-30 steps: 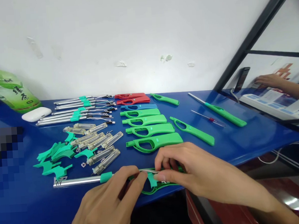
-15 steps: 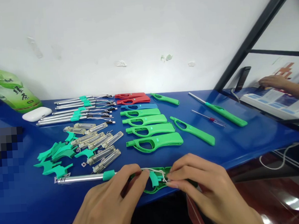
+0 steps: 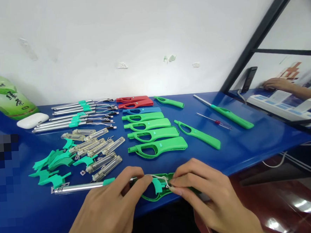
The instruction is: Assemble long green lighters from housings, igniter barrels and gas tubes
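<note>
In front of me at the table's front edge lies an opened green lighter shell (image 3: pixel 153 199). A silver metal tube (image 3: pixel 79 187) with a teal collar points left from it. Inside the shell sit a teal trigger (image 3: pixel 157 186) and a thin white wire (image 3: pixel 162 177). My left hand (image 3: pixel 110 203) is closed over the tube's inner end and the shell, thumb and forefinger together. Thumb and fingertips of my right hand (image 3: pixel 210 194) pinch at the end of the white wire inside the shell, partly hiding it.
Beyond my hands are several green shells (image 3: pixel 170 143), red shells (image 3: pixel 136 103) and a blue one (image 3: pixel 144 111). To the left lie clear fuel tanks (image 3: pixel 107 168), teal triggers (image 3: pixel 56 180) and metal tubes (image 3: pixel 65 111). A screwdriver (image 3: pixel 216 122) and assembled lighter (image 3: pixel 231 116) lie right.
The view has shifted slightly, so everything sits a little further left. Both hands keep their places on the lighter, and the right fingertips have moved slightly at the wire.
</note>
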Action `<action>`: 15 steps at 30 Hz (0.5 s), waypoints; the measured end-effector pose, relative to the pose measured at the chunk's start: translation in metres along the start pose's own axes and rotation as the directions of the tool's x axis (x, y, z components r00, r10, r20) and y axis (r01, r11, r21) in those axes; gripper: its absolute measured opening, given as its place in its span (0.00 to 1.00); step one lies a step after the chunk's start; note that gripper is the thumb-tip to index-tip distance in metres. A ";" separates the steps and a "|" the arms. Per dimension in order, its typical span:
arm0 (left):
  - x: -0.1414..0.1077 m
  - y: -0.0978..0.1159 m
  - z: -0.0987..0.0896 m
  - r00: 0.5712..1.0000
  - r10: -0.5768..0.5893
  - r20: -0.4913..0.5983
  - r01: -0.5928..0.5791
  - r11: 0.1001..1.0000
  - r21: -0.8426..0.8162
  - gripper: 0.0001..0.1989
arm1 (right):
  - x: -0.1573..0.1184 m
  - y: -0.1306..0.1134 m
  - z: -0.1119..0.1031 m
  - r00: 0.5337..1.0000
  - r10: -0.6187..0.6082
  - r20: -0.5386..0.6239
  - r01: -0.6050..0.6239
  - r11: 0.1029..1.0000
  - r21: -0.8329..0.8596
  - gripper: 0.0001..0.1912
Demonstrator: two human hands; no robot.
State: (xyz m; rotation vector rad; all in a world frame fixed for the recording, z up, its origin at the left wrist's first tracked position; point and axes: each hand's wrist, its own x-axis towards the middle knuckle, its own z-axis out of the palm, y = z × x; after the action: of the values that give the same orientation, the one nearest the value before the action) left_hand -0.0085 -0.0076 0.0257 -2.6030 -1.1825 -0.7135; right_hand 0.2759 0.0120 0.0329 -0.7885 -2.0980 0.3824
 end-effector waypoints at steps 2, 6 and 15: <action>-0.001 -0.001 0.002 1.000 0.014 0.020 -0.014 1.000 0.001 0.29 | 0.000 0.001 0.001 1.000 -0.021 -0.004 0.021 1.000 -0.013 0.07; -0.003 -0.003 0.006 1.000 0.024 0.010 -0.024 1.000 0.012 0.29 | -0.001 0.001 0.003 1.000 -0.017 -0.019 0.016 1.000 -0.021 0.07; 0.003 0.013 0.002 0.994 0.033 -0.108 -0.025 0.997 0.073 0.19 | -0.003 0.002 0.003 0.999 -0.035 -0.018 0.035 0.999 -0.040 0.07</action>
State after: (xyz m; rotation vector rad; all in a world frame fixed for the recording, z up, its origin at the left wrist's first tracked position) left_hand 0.0033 -0.0138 0.0260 -2.4836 -1.1150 -0.7819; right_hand 0.2754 0.0113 0.0281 -0.7745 -2.1049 0.3144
